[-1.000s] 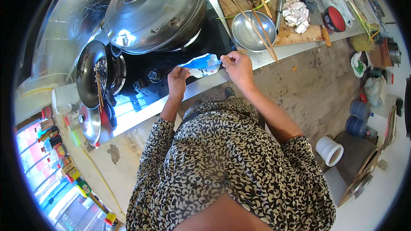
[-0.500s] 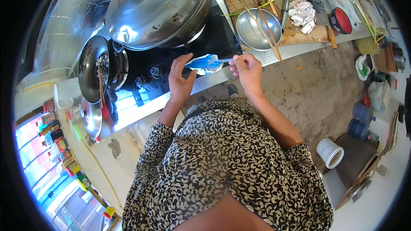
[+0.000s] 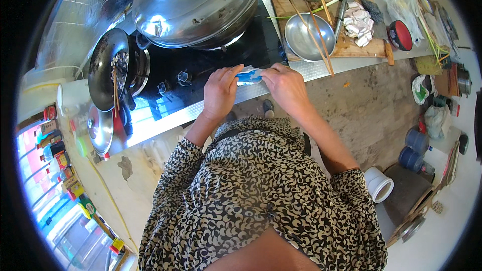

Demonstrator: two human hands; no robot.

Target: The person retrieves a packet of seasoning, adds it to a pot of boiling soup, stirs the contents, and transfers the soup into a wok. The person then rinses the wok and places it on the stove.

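Note:
A small blue-and-white plastic packet [image 3: 249, 77] is stretched between my two hands, over the front edge of the stove. My left hand [image 3: 221, 91] pinches its left end, fingers closed. At the opposite end my right hand [image 3: 287, 89] grips it, also closed, with the back of the hand hiding most of that part. The black glass stove top [image 3: 201, 62] lies just beyond. To the left, a black wok [image 3: 100, 78] holds some food and a pair of chopsticks [image 3: 116, 88].
A large lidded steel pot [image 3: 196, 10] fills the back of the stove. On the right, a wooden cutting board [image 3: 364, 50] bears two metal bowls, chopsticks, a spatula [image 3: 341, 12] and a crumpled pale cloth-like heap [image 3: 359, 25]. A red-and-black bowl [image 3: 400, 35] stands beside it.
My hands have come closer together, and the packet shows less between them. The left hand's fingers, spread before, are now closed on its end. The view has shifted slightly.

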